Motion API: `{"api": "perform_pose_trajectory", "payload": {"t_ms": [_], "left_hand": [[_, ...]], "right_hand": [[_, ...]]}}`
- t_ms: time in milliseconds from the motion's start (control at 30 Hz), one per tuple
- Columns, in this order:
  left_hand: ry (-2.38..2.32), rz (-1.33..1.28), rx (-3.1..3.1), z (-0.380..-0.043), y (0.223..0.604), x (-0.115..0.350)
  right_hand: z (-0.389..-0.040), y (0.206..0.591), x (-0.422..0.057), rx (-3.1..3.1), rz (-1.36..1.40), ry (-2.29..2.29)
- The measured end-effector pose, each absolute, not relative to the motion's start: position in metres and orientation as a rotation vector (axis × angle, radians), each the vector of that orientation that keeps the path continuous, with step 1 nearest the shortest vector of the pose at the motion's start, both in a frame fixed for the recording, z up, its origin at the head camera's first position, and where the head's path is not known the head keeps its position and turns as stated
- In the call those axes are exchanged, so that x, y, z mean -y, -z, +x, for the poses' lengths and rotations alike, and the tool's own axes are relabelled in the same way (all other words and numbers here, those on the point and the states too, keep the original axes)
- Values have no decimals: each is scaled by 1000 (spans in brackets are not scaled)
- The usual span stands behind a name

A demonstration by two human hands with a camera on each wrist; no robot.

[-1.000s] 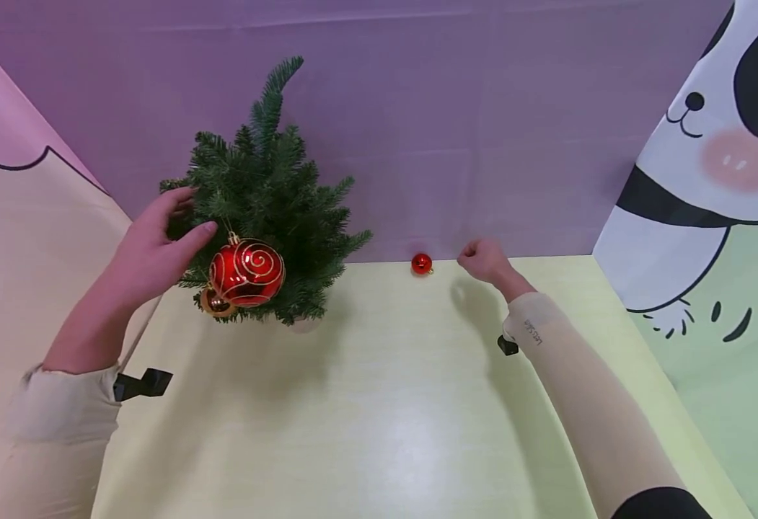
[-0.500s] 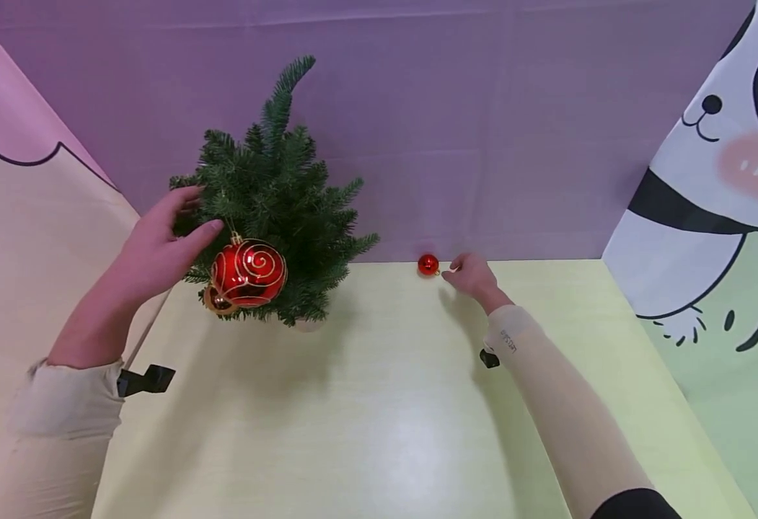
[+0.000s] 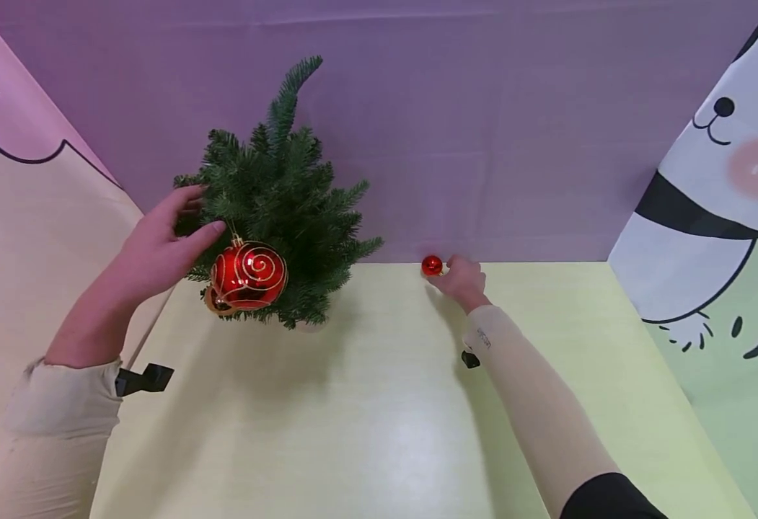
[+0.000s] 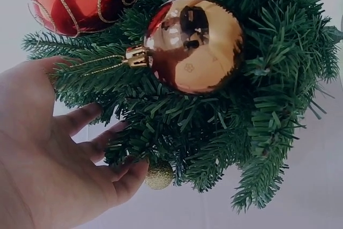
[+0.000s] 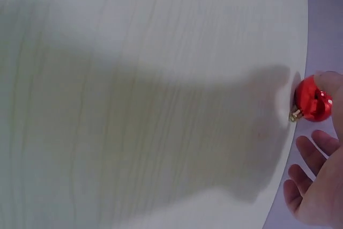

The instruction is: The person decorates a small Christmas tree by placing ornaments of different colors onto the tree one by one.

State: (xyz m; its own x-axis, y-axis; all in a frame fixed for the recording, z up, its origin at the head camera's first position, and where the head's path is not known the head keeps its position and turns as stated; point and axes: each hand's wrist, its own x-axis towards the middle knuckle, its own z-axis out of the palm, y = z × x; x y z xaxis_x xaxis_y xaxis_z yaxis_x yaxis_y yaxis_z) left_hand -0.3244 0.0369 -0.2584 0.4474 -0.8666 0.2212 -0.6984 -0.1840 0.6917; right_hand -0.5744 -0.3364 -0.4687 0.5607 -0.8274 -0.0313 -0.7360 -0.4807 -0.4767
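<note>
A small green Christmas tree [image 3: 288,194] stands left of middle in the head view. My left hand [image 3: 151,249] holds its left side, fingers curled among the branches; the wrist view shows these fingers partly behind needles. A large red bauble with gold swirls [image 3: 249,275] hangs by my thumb. A shiny gold bauble [image 4: 195,46] and a small glittery gold bauble [image 4: 159,175] hang close by. At the table's back edge lies a small red bauble [image 3: 431,265]. My right hand [image 3: 461,280] is at it, the thumb overlapping it in the wrist view, other fingers bent loosely and apart from it.
The pale wooden table [image 3: 366,404] ends against a purple backdrop [image 3: 450,130]. A panda print [image 3: 697,194] covers the right side cloth, and a pale printed cloth [image 3: 41,238] borders the left.
My right hand has moved left along the back edge and come up to the small red bauble. My left hand stays at the tree. The head view has shifted slightly.
</note>
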Motion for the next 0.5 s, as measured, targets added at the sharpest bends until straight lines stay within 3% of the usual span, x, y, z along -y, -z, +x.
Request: {"api": "perform_pose_trajectory", "payload": {"t_ms": [500], "left_hand": [[325,1926,1275,-324,262,-38]], "right_hand": [[-550,474,328,-1414,-2348,285]]}}
